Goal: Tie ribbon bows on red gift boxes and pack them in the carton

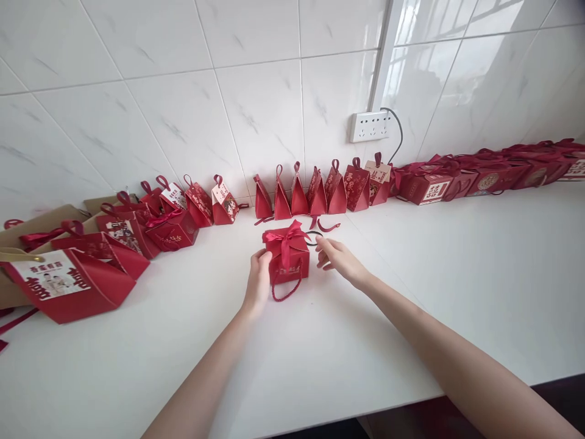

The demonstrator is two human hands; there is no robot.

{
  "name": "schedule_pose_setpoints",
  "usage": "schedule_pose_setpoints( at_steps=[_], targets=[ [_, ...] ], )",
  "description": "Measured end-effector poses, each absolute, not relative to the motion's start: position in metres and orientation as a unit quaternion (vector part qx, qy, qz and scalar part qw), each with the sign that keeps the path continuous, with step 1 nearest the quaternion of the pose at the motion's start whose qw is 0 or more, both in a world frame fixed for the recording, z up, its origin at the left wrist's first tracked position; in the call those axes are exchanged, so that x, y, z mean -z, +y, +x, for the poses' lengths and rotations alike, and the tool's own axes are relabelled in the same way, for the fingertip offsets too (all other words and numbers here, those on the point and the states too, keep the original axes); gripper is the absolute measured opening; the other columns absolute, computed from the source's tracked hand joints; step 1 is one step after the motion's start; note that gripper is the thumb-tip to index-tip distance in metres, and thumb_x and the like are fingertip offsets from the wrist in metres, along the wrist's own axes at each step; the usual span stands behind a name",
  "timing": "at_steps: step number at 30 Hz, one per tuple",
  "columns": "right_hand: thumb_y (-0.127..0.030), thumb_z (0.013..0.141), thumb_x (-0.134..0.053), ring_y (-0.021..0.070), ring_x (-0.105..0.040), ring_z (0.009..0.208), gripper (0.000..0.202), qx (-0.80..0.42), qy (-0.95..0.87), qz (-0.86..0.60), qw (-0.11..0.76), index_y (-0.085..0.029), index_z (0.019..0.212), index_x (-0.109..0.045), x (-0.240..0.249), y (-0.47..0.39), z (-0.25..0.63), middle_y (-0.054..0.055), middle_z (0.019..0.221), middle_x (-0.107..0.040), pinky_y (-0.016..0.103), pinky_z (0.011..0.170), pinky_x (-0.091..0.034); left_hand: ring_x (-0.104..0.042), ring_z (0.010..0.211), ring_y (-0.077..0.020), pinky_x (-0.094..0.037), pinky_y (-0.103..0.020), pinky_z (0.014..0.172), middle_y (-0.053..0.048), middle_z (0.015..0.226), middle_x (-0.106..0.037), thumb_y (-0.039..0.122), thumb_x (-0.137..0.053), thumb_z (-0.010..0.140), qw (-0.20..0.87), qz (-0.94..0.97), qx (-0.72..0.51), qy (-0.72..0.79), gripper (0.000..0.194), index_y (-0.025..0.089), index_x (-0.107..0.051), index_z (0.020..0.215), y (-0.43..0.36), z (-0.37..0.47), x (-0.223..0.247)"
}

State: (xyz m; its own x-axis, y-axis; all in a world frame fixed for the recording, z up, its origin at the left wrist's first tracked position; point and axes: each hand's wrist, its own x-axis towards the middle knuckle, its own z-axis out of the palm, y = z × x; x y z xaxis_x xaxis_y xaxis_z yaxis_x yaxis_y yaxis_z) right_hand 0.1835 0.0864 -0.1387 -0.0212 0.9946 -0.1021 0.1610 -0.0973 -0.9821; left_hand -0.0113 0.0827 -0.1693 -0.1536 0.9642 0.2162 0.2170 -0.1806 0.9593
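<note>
A small red box (297, 268) with a bow (286, 239) on its top stands upright on the white table (315, 360). A twisted red cord handle (287, 299) hangs down over its near side. My left hand (259, 281) rests against the left side of the box, fingers partly hidden behind it. To the right of the box is my right hand (334, 257), its fingers curled and a little apart, not touching the box. Beside its fingertips lies a thin black ring (313, 233); contact between them cannot be made out.
Several small red pointed boxes (299, 195) line the tiled wall. Larger red boxes (73, 283) stand at the left, by brown bags (43, 222). More ribboned boxes (423, 183) run along the right. A red ribbon piece (329, 227) lies behind my right hand. A power strip (371, 126) is on the wall.
</note>
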Motion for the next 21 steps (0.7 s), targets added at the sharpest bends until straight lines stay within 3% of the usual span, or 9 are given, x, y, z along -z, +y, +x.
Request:
schedule_pose_setpoints(
  at_steps=[4,6,9,12,17,21],
  targets=[
    [-0.062,0.083,-0.041,0.0151,-0.058,0.061,0.048,-0.540,-0.517,-0.535,0.394,-0.017,0.078,-0.057,0.142,0.089,0.182,0.005,0.073,-0.060,0.028,0.059,-0.044,-0.055,0.097,-0.0242,-0.042,-0.034,0.078,-0.006,0.103,-0.061,0.050,-0.055,0.076,0.333,0.493,-0.497,0.632,0.031,0.023,-0.055,0.092,0.073,-0.013,0.147],
    [-0.061,0.084,-0.041,0.0145,-0.057,0.061,0.047,-0.554,-0.487,-0.530,0.418,-0.018,0.085,-0.057,0.144,0.094,0.180,0.005,0.076,-0.061,0.027,0.056,-0.044,-0.053,0.085,-0.0211,-0.041,-0.032,0.072,-0.002,0.084,-0.058,0.048,-0.055,0.076,0.277,0.516,-0.522,0.620,0.026,0.022,-0.051,0.074,0.068,-0.011,0.136],
    [-0.060,0.083,-0.043,0.0131,-0.054,0.058,0.046,-0.593,-0.447,-0.497,0.448,-0.017,0.085,-0.060,0.149,0.106,0.177,0.005,0.076,-0.060,0.025,0.052,-0.042,-0.046,0.066,-0.0167,-0.037,-0.029,0.066,0.002,0.057,-0.043,0.046,-0.054,0.076,0.220,0.609,-0.498,0.577,0.038,0.021,-0.035,0.053,0.062,-0.004,0.126],
    [-0.056,0.080,-0.051,0.0132,-0.054,0.061,0.040,-0.627,-0.415,-0.450,0.482,-0.018,0.077,-0.060,0.152,0.115,0.171,0.004,0.075,-0.061,0.025,0.055,-0.043,-0.042,0.060,-0.0151,-0.036,-0.030,0.066,0.004,0.052,-0.038,0.043,-0.058,0.072,0.156,0.662,-0.454,0.576,0.042,0.021,-0.029,0.052,0.059,0.003,0.123],
    [-0.047,0.072,-0.065,0.0133,-0.054,0.067,0.030,-0.618,-0.415,-0.410,0.526,-0.019,0.069,-0.055,0.150,0.110,0.169,0.001,0.070,-0.058,0.025,0.062,-0.044,-0.048,0.062,-0.0131,-0.034,-0.033,0.075,0.004,0.060,-0.048,0.028,-0.053,0.076,0.042,0.705,-0.431,0.561,0.027,0.020,-0.034,0.059,0.056,0.002,0.127],
    [-0.049,0.069,-0.068,0.0102,-0.046,0.060,0.035,-0.614,-0.428,-0.372,0.549,-0.018,0.062,-0.052,0.142,0.097,0.173,-0.003,0.063,-0.050,0.025,0.059,-0.040,-0.051,0.063,-0.0137,-0.030,-0.036,0.080,0.003,0.063,-0.053,0.033,-0.051,0.080,-0.039,0.732,-0.405,0.547,0.025,0.019,-0.041,0.061,0.052,-0.004,0.127]
  ],
)
